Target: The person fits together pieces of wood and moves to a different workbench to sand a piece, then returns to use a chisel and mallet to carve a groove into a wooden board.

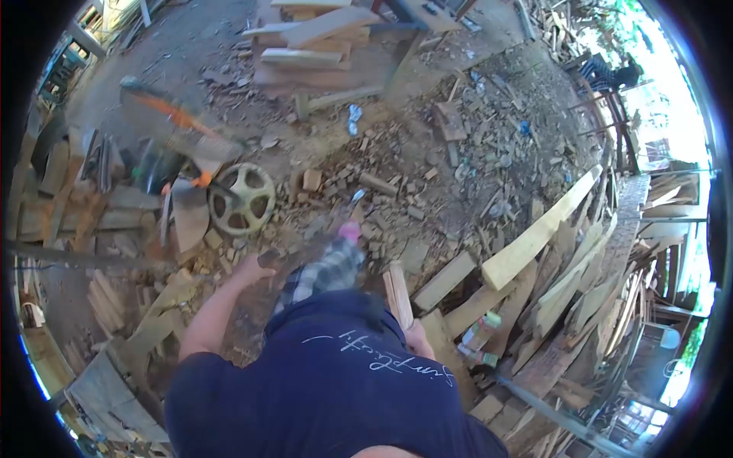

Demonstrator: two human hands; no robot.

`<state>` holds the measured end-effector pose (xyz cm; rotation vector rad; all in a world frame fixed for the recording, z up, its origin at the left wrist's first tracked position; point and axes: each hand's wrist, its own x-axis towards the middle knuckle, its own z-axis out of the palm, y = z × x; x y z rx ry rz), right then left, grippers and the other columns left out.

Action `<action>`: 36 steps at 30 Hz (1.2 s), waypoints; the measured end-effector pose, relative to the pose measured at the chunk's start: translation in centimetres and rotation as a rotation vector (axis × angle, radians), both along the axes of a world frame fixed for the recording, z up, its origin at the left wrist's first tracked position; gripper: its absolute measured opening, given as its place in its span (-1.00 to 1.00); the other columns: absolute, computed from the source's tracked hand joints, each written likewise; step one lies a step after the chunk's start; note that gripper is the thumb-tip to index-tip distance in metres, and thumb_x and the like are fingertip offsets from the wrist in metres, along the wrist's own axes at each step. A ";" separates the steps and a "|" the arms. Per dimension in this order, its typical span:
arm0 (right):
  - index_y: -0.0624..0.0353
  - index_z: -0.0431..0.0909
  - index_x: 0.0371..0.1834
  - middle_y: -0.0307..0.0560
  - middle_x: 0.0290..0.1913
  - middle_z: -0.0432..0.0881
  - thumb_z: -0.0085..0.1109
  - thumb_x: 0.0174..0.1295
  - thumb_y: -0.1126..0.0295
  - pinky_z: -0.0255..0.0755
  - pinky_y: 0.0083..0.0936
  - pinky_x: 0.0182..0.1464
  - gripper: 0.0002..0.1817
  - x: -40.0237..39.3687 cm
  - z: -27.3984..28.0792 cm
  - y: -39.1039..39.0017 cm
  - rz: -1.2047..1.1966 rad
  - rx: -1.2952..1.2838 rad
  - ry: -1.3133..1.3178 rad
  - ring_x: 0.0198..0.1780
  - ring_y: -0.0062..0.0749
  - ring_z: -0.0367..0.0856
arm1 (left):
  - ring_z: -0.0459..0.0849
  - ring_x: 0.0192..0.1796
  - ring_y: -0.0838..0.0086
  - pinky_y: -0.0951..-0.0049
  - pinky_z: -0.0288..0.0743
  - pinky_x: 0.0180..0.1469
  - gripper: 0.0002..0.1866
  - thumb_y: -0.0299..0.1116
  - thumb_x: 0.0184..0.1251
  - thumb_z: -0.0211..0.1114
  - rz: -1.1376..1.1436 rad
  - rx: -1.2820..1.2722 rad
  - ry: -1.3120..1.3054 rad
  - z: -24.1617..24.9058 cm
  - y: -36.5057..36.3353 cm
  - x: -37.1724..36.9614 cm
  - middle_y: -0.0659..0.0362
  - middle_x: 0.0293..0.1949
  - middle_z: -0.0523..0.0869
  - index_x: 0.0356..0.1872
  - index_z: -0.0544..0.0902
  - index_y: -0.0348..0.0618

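My left hand [256, 270] reaches out low on the left side, above the wood-littered ground. Its fingers look apart, and I see nothing held in them. Near it stands a pale spoked wheel [241, 200]. My right hand [418, 340], partly hidden by my body, is closed round the lower end of some short wooden strips [398, 295]. These strips point up and away from me beside my hip. Next to that hand, planks [445, 280] lie in a slanting pile.
Wood offcuts [378, 183] and chips cover the ground ahead. A long pale board [540, 229] tops the pile at right, with plastic bottles [481, 330] nearby. Cut boards [321, 34] are stacked at the far side. A blurred machine with orange parts [179, 114] stands at left.
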<state>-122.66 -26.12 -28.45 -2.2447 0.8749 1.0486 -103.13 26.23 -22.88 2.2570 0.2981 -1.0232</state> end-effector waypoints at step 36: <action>0.41 0.29 0.18 0.39 0.06 0.56 0.57 -0.28 0.06 0.49 -0.18 0.15 -0.02 80.4 2.4 -48.7 0.587 -0.200 -0.054 0.14 0.14 0.56 | 0.70 -0.17 0.31 0.37 0.51 -0.04 -0.54 -0.25 -0.01 0.54 0.551 -0.130 -0.520 12.5 -44.8 61.0 0.02 -0.22 0.74 -0.09 0.67 -0.26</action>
